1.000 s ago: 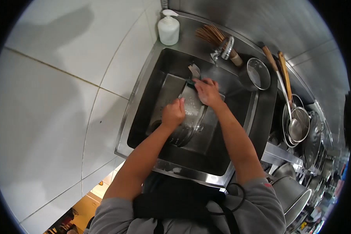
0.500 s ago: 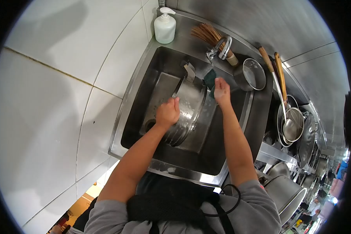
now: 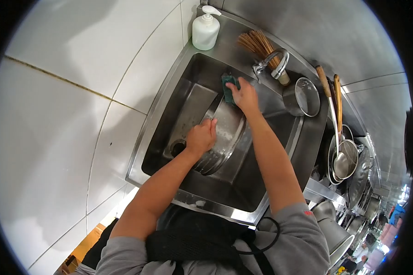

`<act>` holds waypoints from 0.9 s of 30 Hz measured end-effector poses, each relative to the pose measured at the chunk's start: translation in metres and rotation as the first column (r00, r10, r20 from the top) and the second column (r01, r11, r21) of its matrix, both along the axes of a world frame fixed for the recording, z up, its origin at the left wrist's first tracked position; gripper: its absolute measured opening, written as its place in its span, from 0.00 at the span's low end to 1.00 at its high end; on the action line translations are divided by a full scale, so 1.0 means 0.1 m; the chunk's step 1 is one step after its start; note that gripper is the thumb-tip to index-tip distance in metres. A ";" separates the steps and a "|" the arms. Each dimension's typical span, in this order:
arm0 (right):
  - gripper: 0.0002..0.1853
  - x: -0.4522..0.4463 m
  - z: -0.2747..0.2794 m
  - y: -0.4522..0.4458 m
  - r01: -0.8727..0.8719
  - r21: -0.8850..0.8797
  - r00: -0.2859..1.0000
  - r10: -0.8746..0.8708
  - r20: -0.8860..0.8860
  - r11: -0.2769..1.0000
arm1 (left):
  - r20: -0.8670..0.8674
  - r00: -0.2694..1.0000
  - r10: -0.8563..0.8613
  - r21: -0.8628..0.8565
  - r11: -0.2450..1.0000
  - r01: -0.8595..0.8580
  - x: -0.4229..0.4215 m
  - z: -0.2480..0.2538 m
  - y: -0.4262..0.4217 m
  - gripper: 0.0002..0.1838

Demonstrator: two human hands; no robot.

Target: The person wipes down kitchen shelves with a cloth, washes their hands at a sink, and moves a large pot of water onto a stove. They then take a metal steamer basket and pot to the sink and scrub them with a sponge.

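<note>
A metal pot (image 3: 228, 120) lies tipped on its side in the stainless steel sink (image 3: 241, 191). My left hand (image 3: 202, 137) is closed on the pot's near-left rim, thumb along the outer wall. In my right hand (image 3: 245, 95) is a dark green scouring pad (image 3: 228, 87), pressed at the far end of the pot where its handle sits. The pad and fingers now hide most of that handle. Water drops and a little foam show on the pot's wall.
A white pump bottle (image 3: 205, 33) stands at the back left corner. Behind the sink are a faucet (image 3: 280, 64), a bamboo brush (image 3: 260, 45) and a small metal pot (image 3: 303, 97). Ladles and strainers (image 3: 346, 160) hang at right. White tiles (image 3: 46, 137) wall off the left.
My right hand has moved left with the scouring pad, from beside the pot onto its handle end. My left hand keeps its hold on the rim. The view has shifted slightly.
</note>
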State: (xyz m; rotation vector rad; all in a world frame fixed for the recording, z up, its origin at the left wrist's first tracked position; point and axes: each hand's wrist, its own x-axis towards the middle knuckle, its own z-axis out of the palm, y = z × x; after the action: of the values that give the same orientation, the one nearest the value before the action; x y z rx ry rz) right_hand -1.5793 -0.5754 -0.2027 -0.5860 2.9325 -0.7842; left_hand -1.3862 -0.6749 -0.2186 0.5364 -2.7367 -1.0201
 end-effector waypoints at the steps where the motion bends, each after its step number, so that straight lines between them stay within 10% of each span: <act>1: 0.25 -0.04 -0.03 -0.05 -0.023 -0.057 0.995 0.017 -0.100 0.998 | -0.005 1.000 -0.002 0.003 1.000 0.002 0.01 -0.02 0.01 0.22; 15: 0.23 -0.04 -0.12 -0.03 0.037 -0.138 0.993 -0.052 -0.110 0.990 | -0.008 1.000 -0.003 0.091 0.996 0.004 0.05 0.00 -0.01 0.23; 20: 0.23 0.16 0.05 0.26 0.024 -0.018 0.983 -0.020 0.185 1.000 | 0.001 1.000 0.005 0.082 0.997 -0.005 0.02 -0.01 -0.03 0.23; 27: 0.24 0.03 0.01 -0.10 0.049 -0.087 0.998 -0.051 -0.021 0.995 | 0.008 0.999 0.032 0.078 0.996 -0.032 0.03 -0.04 0.02 0.23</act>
State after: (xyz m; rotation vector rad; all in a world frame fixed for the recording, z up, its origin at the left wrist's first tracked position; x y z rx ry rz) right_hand -1.5763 -0.5851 -0.2013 -0.5337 2.9575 -0.9206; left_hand -1.3827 -0.6734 -0.2230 0.5949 -2.6938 -1.1238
